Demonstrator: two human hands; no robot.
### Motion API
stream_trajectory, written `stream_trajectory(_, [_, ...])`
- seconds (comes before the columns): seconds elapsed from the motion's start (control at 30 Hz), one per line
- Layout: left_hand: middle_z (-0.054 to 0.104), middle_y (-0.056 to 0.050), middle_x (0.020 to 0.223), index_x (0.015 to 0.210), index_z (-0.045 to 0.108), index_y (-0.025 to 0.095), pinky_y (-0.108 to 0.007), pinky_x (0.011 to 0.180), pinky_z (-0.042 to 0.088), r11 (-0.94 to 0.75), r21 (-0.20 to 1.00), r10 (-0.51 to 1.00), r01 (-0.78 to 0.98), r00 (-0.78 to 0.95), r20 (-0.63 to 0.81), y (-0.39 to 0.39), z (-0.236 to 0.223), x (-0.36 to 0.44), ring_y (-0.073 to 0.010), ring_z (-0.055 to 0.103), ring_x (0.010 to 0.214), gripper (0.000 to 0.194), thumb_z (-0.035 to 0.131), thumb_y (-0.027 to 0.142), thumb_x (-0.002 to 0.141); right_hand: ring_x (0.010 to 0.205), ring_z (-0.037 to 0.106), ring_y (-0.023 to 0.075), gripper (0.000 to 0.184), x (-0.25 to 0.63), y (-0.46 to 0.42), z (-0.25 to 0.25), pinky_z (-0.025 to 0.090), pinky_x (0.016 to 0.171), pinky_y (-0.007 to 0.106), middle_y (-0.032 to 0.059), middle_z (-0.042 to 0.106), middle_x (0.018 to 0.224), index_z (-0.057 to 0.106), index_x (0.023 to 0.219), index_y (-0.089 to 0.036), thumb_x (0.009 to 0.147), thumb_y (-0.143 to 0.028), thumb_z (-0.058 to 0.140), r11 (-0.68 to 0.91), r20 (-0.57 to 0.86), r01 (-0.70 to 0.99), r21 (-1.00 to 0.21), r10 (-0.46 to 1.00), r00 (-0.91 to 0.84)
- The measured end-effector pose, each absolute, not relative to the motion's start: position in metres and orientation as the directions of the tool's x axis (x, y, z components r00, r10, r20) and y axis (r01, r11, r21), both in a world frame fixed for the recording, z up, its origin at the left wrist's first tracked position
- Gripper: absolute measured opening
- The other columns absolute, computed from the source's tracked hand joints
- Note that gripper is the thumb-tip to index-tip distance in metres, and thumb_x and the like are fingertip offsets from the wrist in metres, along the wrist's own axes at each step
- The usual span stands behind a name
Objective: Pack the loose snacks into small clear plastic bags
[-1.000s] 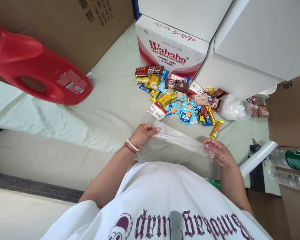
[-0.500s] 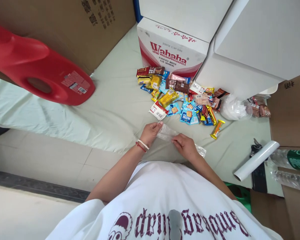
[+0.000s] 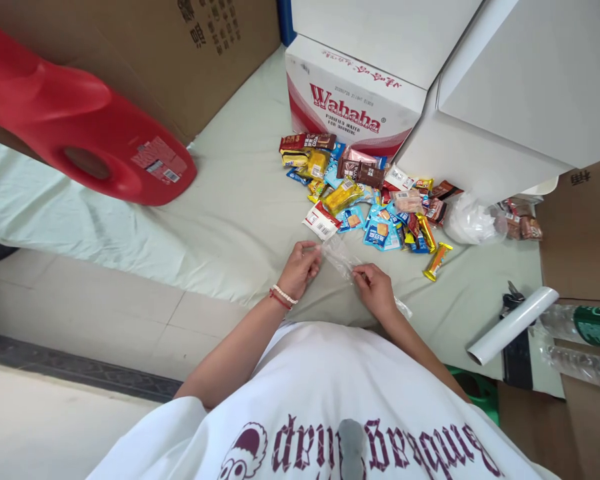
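A clear plastic bag (image 3: pixel 341 257), long and flat, stretches between my two hands above the pale green cloth. My left hand (image 3: pixel 299 270), with a white and a red bracelet at its wrist, has its fingers curled at the bag's upper left end. Pinched on the bag's middle is my right hand (image 3: pixel 375 291), and the bag's lower end sticks out beyond that wrist. Just past the bag lies a red and white snack packet (image 3: pixel 322 221). Blue biscuit packets (image 3: pixel 380 230) and a yellow-wrapped snack (image 3: pixel 343 196) are part of the heap behind it.
A Wahaba-style printed white and red carton (image 3: pixel 355 107) stands behind the snacks. To the left lies a big red jug (image 3: pixel 105 143). On the right are a crumpled clear bag (image 3: pixel 473 219), a white roll (image 3: pixel 514 325) and plastic bottles (image 3: pixel 593 323).
My left fingers have shifted slightly and curled more at the bag's end. My right hand still pinches the bag. The whole view has moved a little.
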State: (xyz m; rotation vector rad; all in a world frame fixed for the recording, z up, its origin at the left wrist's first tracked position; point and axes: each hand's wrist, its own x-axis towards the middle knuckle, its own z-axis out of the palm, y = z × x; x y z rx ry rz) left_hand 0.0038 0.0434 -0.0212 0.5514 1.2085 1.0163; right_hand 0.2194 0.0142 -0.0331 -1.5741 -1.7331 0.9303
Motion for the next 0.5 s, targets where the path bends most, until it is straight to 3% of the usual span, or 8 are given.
stream_trajectory(0.13, [0.06, 0.006, 0.079, 0.105, 0.053, 0.021, -0.02, 0.047, 0.03, 0.506, 0.83, 0.846, -0.236, -0.052, -0.531, 0.029, -0.021, 0.013, -0.0052, 0.045, 0.051, 0.055, 0.086, 0.035, 0.064, 0.057, 0.045, 0.0121, 0.022, 0.215, 0.014, -0.026, 0.036, 0.055, 0.025, -0.0026, 0.061, 0.068, 0.072, 0.085, -0.022, 0.083, -0.044, 0.074, -0.266, -0.263, 0.194, -0.944, 0.964, 0.043])
stream_trajectory(0.27, [0.066, -0.001, 0.085, 0.096, 0.062, 0.016, -0.023, 0.055, 0.04, 0.548, 0.833, 0.834, -0.07, -0.025, -0.551, 0.02, -0.02, 0.025, -0.0094, 0.054, 0.063, 0.045, 0.087, 0.036, 0.064, 0.06, 0.049, 0.0102, 0.032, 0.21, 0.012, -0.013, 0.04, 0.056, 0.022, -0.0038, 0.064, 0.071, 0.072, 0.084, -0.021, 0.069, -0.045, 0.086, -0.407, -0.422, -0.17, -0.898, 0.904, 0.067])
stream_trajectory(0.4, [0.062, 0.002, 0.077, 0.093, 0.063, 0.015, -0.024, 0.05, 0.034, 0.603, 0.784, 0.798, -0.148, 0.094, -0.596, 0.018, -0.017, 0.03, -0.007, 0.046, 0.055, 0.047, 0.089, 0.04, 0.062, 0.05, 0.039, 0.0062, 0.04, 0.216, 0.013, -0.004, 0.027, 0.043, 0.019, -0.0056, 0.062, 0.071, 0.071, 0.086, -0.021, 0.061, -0.043, 0.093, -0.502, -0.554, -0.345, -0.793, 0.83, 0.064])
stream_trajectory(0.5, [0.053, 0.007, 0.069, 0.087, 0.061, 0.015, -0.023, 0.046, 0.024, 0.646, 0.73, 0.763, -0.224, 0.203, -0.613, 0.016, -0.017, 0.031, -0.0031, 0.032, 0.046, 0.046, 0.089, 0.04, 0.061, 0.045, 0.028, 0.004, 0.04, 0.226, 0.014, -0.004, 0.016, 0.039, 0.019, -0.007, 0.06, 0.068, 0.069, 0.086, -0.02, 0.062, -0.042, 0.094, -0.538, -0.597, -0.394, -0.746, 0.801, 0.037])
